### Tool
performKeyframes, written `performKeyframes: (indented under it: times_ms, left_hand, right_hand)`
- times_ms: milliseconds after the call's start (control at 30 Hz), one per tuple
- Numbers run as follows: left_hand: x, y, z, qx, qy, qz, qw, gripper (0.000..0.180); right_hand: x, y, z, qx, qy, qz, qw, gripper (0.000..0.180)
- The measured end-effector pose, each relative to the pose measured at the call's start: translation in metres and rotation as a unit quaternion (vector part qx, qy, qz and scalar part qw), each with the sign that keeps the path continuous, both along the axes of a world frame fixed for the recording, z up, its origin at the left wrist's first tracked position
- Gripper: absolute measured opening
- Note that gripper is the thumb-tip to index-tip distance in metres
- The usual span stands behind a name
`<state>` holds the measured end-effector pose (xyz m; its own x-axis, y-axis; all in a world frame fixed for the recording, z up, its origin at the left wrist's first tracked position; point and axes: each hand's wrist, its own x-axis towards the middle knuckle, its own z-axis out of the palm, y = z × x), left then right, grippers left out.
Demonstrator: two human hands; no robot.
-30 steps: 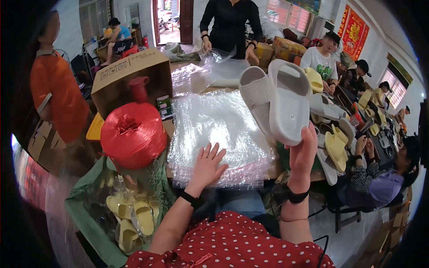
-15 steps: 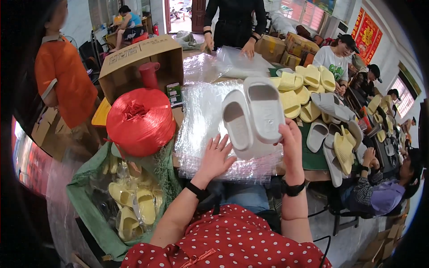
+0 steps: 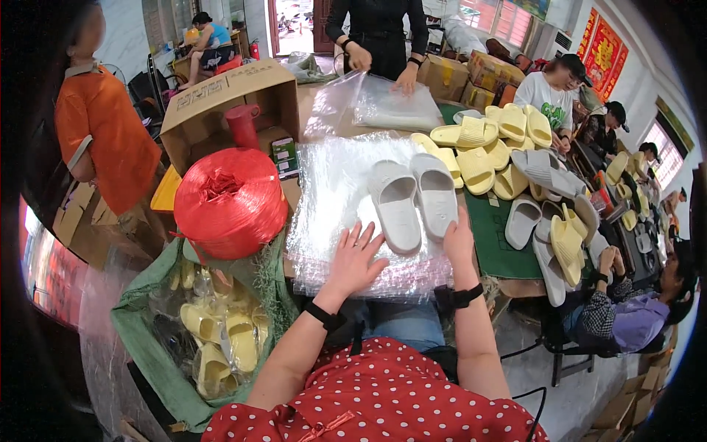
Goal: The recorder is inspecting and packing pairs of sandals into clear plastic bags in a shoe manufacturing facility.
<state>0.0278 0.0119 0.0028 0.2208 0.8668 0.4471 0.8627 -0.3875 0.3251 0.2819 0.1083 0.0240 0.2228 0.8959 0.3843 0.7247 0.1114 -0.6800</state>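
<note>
Grey slippers point(image 3: 398, 215): one pair, pale grey and matt, footbeds up; lying side by side, slightly slanted, with straps at the far end and heels toward the wearer of the camera.
Slipper location: on the stack of clear bags point(image 3: 324, 193), right of its middle (the soles hide part of the film).
Left hand point(image 3: 356, 259): flat on the bags, fingers spread, grasping nothing; placed just beside the left heel, probably to hold the slick film down.
Right hand point(image 3: 459, 241): at the heel and outer edge of the right slipper point(image 3: 437, 197); whether it grips or merely rests cannot be told. This position appears to support or align the pair.
Red twine roll point(image 3: 230, 202): left of the bags, apparently set aside within reach.
Yellow slippers point(image 3: 479, 168): piled right of the bags, seemingly grouped to leave the film accessible.
Green sack point(image 3: 137, 318): open below the twine, holding bagged yellow pairs.
</note>
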Motion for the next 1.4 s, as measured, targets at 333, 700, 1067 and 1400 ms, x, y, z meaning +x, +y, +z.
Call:
performKeyframes:
  times_ms: [333, 700, 1067, 1400]
  left_hand:
    - [-0.004, 0.003, -0.004, -0.006, 0.023, 0.007, 1.000, 0.060]
    - [-0.003, 0.001, -0.001, -0.057, 0.022, 0.001, 0.998, 0.071]
    - [-0.022, 0.004, 0.015, -0.106, 0.027, -0.061, 0.992, 0.069]
    - [-0.008, -0.006, 0.038, -0.047, 0.029, -0.019, 0.998, 0.053]
  right_hand:
    - [-0.029, 0.013, 0.043, 0.023, -0.203, 0.120, 0.972, 0.055]
    - [-0.063, 0.082, 0.008, 0.016, -0.174, 0.146, 0.974, 0.032]
    - [0.048, -0.021, 0.029, 0.012, 0.176, 0.104, 0.979, 0.034]
    - [0.073, -0.132, 0.029, -0.063, 0.387, 0.145, 0.908, 0.028]
